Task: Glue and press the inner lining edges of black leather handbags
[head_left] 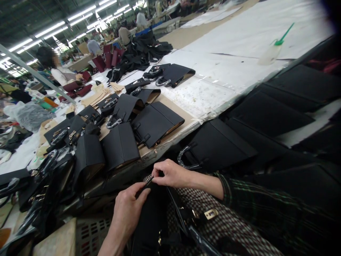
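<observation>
A black handbag (150,222) lies across the lap, on checkered cloth (197,199). My left hand (129,204) pinches the bag's upper edge between thumb and fingers. Close beside it, my right hand (167,172) also pinches that edge, its fingertips curled together. Whether a small part sits between the fingertips I cannot make out. Gold metal hardware (211,213) and a plastic-wrapped handle (204,241) show at the bag's right side. The lower part of the bag runs out of view.
Several black bags (121,145) crowd the table's near edge, and more black bags (218,145) are stacked at right. A bottle with a green nozzle (271,51) stands on the white table (213,67). A plastic crate (92,234) is below left. A co-worker (60,69) sits across the table.
</observation>
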{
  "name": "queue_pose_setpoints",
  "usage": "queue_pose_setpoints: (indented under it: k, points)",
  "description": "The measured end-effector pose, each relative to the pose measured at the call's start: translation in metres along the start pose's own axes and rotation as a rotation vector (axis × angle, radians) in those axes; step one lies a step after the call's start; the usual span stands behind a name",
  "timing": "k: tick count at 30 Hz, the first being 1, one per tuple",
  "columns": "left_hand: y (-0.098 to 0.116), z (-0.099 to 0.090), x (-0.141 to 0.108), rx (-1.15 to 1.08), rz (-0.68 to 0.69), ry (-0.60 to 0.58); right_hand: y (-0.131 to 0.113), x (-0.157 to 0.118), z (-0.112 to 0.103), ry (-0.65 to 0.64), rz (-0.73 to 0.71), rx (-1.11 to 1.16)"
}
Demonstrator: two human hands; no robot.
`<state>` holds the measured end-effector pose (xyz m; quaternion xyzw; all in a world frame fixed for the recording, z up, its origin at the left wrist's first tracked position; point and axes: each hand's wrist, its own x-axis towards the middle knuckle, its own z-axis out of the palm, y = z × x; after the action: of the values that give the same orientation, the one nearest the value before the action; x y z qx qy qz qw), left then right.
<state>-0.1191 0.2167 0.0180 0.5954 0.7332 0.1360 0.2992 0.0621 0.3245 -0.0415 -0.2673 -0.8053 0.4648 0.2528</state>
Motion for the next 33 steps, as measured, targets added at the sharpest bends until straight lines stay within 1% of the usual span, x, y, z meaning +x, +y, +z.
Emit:
queue_pose_setpoints:
  k: [3,8,10,13,17,19,21,22,24,26,27,29,31,33]
  points:
    - [-0.003,0.0,-0.001,0.016,0.02,-0.007,-0.001,0.001,0.0,-0.01,0.003,0.01]
    - [-0.001,-0.001,-0.003,0.194,0.058,-0.038,-0.006,0.002,-0.002,-0.026,0.009,0.024]
    - [0.0,-0.001,-0.003,0.185,0.058,-0.056,-0.007,0.001,-0.002,-0.023,0.007,0.027]
    - [-0.001,0.001,-0.004,0.039,0.015,-0.064,-0.008,-0.002,-0.004,-0.036,0.004,0.036]
    - [-0.008,0.01,-0.012,-0.328,-0.082,-0.11,-0.011,-0.005,-0.009,-0.074,0.009,0.06]
    - [-0.012,0.015,-0.017,-0.475,-0.109,-0.146,-0.013,-0.006,-0.012,-0.128,-0.008,0.096]
    - [-0.014,0.018,-0.022,-0.519,-0.104,-0.157,-0.014,-0.005,-0.015,-0.227,-0.045,0.115]
    - [-0.015,0.019,-0.025,-0.5,-0.094,-0.152,-0.014,-0.004,-0.015,-0.29,-0.068,0.109]
    - [-0.014,0.018,-0.028,-0.386,-0.073,-0.128,-0.016,-0.002,-0.015,-0.399,-0.099,0.065]
    - [-0.01,0.016,-0.03,-0.204,-0.057,-0.102,-0.018,0.001,-0.013,-0.453,-0.119,0.014]
    - [-0.007,0.015,-0.031,-0.108,-0.048,-0.089,-0.02,0.001,-0.011,-0.457,-0.128,-0.011]
    - [-0.002,0.014,-0.03,0.042,-0.025,-0.062,-0.024,0.0,-0.007,-0.419,-0.135,-0.044]
    - [0.0,0.015,-0.03,0.106,-0.002,-0.051,-0.026,-0.002,-0.002,-0.365,-0.13,-0.054]
    - [-0.003,0.017,-0.031,0.118,0.022,-0.046,-0.026,-0.004,0.002,-0.332,-0.12,-0.05]
